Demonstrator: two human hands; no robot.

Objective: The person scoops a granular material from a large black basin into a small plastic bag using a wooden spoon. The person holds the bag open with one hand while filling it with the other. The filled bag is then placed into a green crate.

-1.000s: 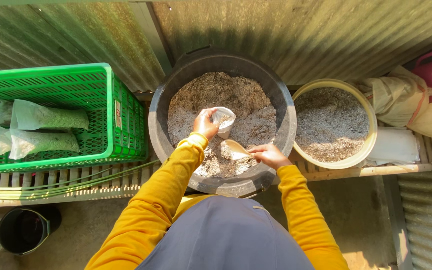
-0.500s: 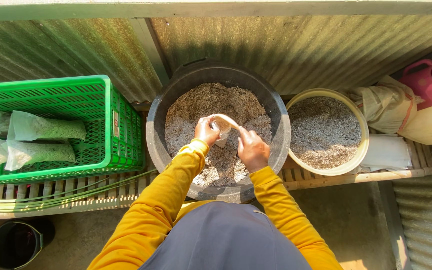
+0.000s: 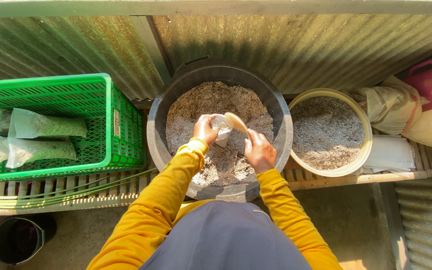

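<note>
Head view: left hand (image 3: pixel 204 129) grips bag (image 3: pixel 221 127), right hand (image 3: pixel 259 151) grips scoop (image 3: pixel 237 121) over tub (image 3: pixel 162 120)

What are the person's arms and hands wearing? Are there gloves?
Both arms are covered by long, bright mustard-yellow sleeves with ribbed cuffs that end at the wrists. The left hand and the right hand are bare: no gloves, and no rings or watch that I can see.

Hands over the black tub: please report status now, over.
Left hand holds small clear bag open. Right hand tips pale scoop at bag mouth. Both above grey mix in black tub. Nothing blocks them.
</note>
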